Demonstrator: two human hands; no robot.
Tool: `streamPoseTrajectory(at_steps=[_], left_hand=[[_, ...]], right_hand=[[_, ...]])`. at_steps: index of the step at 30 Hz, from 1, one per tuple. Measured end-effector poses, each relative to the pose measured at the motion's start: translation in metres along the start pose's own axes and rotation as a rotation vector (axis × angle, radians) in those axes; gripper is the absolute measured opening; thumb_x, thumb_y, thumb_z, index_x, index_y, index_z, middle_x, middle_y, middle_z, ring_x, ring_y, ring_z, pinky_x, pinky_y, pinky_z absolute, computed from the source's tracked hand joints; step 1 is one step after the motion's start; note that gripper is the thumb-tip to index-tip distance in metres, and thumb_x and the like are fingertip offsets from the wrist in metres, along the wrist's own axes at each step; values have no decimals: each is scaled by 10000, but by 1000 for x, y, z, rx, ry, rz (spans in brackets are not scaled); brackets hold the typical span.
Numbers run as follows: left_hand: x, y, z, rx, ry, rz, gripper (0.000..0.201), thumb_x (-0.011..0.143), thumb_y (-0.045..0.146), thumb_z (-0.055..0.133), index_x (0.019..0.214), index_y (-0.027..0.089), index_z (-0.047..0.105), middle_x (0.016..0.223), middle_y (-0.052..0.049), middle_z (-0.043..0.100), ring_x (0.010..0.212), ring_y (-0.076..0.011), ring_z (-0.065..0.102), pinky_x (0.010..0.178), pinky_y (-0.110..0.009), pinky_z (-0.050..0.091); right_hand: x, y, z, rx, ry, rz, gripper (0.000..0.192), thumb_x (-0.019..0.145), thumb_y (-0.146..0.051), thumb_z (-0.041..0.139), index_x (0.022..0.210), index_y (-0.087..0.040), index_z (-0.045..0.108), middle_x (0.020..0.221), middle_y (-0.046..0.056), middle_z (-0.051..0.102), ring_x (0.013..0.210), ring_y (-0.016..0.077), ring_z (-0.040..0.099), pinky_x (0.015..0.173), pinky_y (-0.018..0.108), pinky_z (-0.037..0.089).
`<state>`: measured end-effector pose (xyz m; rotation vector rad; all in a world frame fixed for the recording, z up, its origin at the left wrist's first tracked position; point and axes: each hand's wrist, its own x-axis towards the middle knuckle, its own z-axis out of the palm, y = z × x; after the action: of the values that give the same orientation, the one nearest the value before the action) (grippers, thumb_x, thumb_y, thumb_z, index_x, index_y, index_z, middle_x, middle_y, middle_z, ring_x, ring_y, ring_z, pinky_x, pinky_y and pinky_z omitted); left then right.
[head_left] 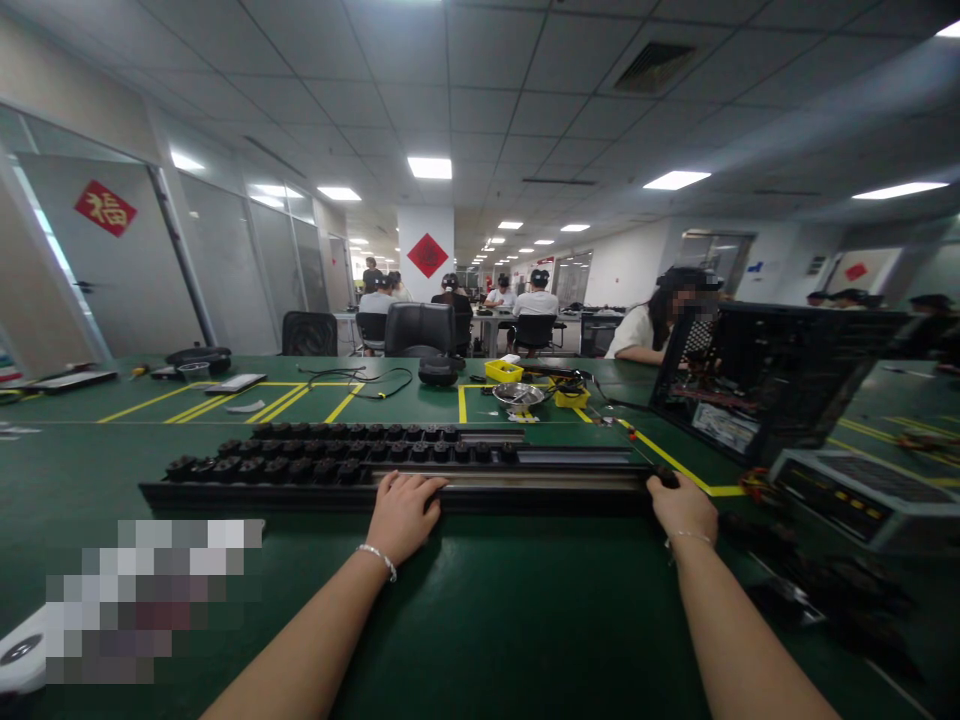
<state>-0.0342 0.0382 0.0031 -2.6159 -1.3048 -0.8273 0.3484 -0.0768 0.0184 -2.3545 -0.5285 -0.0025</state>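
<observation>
Flanking keyboard (390, 462), PC case (772, 375) right, bowl (518, 396) behind

keyboard (390, 465) on table (480, 600); bowl (517, 396) behind

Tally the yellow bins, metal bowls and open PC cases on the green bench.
Yellow bins: 2
Metal bowls: 1
Open PC cases: 1
Total: 4

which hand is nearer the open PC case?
Right. The right hand grips the keyboard's right end, just left of the PC case. The left hand rests mid-keyboard, farther off.
</observation>
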Motion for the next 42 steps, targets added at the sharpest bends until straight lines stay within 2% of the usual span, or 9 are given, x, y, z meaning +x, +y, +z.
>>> streamPoseTrajectory(at_steps=[15, 42], left_hand=[[0, 0, -1, 4, -4, 0, 308, 810, 291, 439, 1079, 352, 577, 967, 18, 653, 966, -186, 546, 1013, -443, 236], [0, 1, -3, 4, -6, -7, 296, 817, 292, 433, 1066, 339, 586, 944, 17, 651, 949, -177, 552, 1017, -436, 230]], right_hand=[[3, 3, 0, -27, -12, 11, 513, 745, -484, 419, 1139, -204, 589, 1027, 139, 632, 934, 324, 578, 744, 408, 467], [1, 5, 1, -1, 53, -28, 489, 769, -461, 429, 1119, -176, 617, 992, 139, 645, 948, 307, 574, 797, 392, 454]])
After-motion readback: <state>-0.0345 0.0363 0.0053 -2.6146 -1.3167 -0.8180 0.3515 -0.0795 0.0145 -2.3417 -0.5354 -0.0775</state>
